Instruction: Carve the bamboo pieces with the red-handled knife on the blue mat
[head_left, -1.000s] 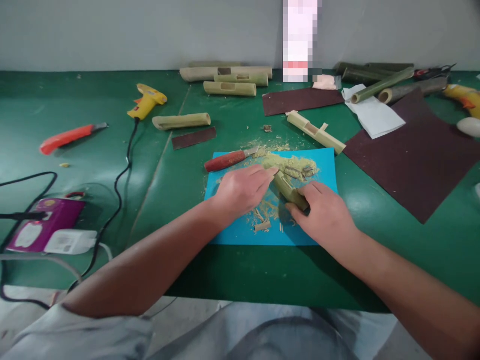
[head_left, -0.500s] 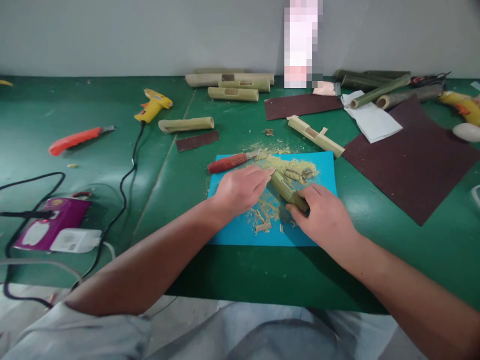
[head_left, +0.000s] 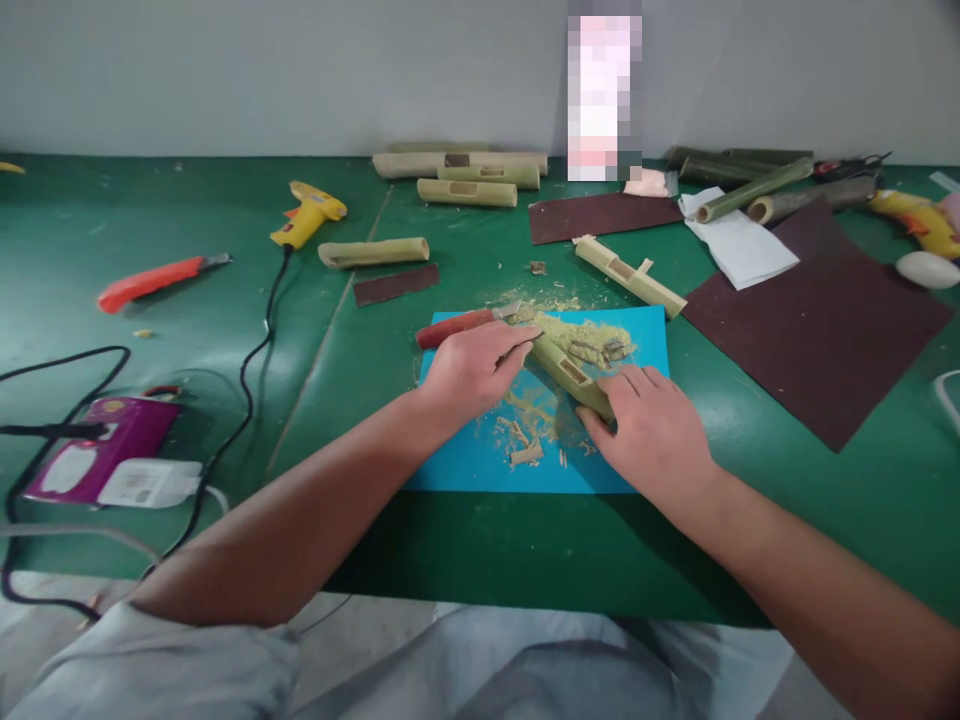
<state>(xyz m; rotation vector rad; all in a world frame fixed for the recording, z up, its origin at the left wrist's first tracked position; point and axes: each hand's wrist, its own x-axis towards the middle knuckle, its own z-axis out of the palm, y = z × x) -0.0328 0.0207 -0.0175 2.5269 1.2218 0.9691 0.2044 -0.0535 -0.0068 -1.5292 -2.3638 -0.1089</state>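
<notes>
A green bamboo tube (head_left: pixel 561 363) with a rectangular slot in its top slants over the blue sheet (head_left: pixel 465 465). My right hand (head_left: pixel 654 425) is wrapped round its near end. At the far end, my left hand (head_left: pixel 476 368) closes its fingers on the tube; a thin dark edge shows by the fingertips, too small to name. A red-handled knife (head_left: pixel 455 327) lies just beyond my left hand, blade pointing right. Pale bamboo shavings (head_left: pixel 592 330) are heaped past the tube, and a few larger chips (head_left: pixel 526 455) lie on the near side.
Behind the sheet lie another slotted bamboo tube (head_left: pixel 630 275), brown sandpaper (head_left: pixel 817 340) and white paper (head_left: pixel 742 245). Several cut tubes (head_left: pixel 466 192) line the wall. To the left are a yellow glue gun (head_left: pixel 307 215), a red cutter (head_left: pixel 154 283) and a purple power box (head_left: pixel 97 450) with cables.
The tube has rolled so its slot faces up more plainly. My left hand has slid slightly left and nearer the tube's far end, while my right hand keeps its hold.
</notes>
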